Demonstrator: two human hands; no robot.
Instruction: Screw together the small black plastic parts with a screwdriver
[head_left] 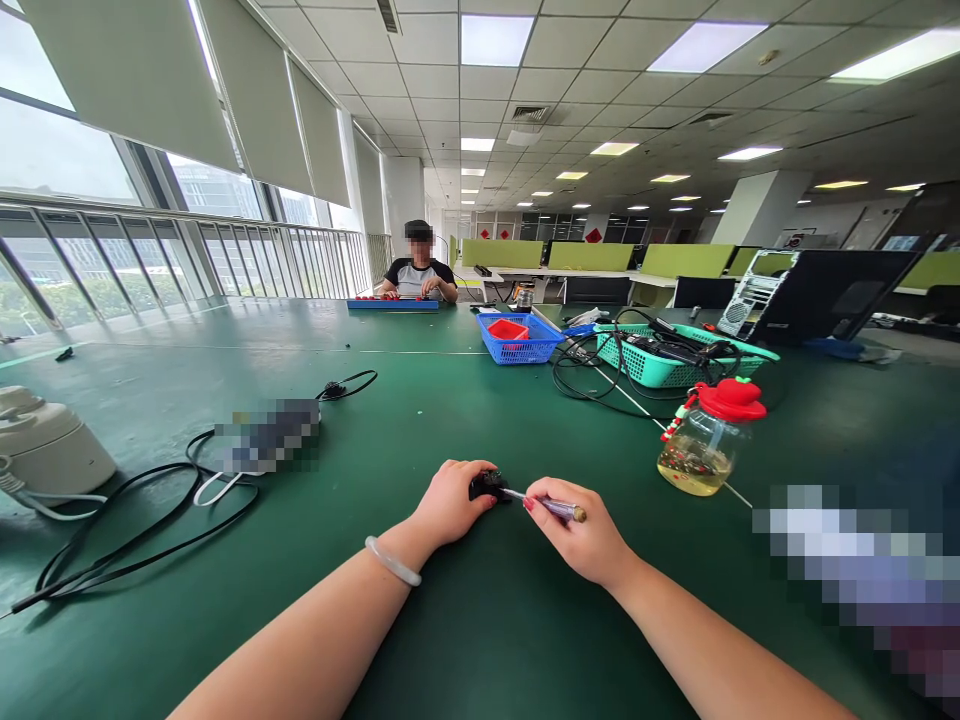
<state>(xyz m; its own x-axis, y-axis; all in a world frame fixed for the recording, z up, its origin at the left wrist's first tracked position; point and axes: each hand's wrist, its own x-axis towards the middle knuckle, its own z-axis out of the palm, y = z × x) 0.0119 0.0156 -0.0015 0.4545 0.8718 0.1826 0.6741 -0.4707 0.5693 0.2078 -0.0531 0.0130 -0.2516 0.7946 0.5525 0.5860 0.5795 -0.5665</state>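
Note:
My left hand point(455, 500) grips a small black object point(487, 484) low over the green table, its thumb and fingers closed around it. What that object is, I cannot make out, as the fingers cover part of it. A slim screwdriver point(559, 508) with a thin metal shaft and a translucent handle lies pinched in my right hand point(581, 530). Its shaft points left, and the tip reaches the black object's right side. Whether the tip sits in a screw is too small to see.
A glass bottle point(697, 455) with a red lid stands to the right. Farther back are a blue basket point(519, 345) and a green basket point(660, 370) full of cables. Black cords point(142, 550) and a white device point(49, 445) lie left. Another person point(418, 272) sits across the table.

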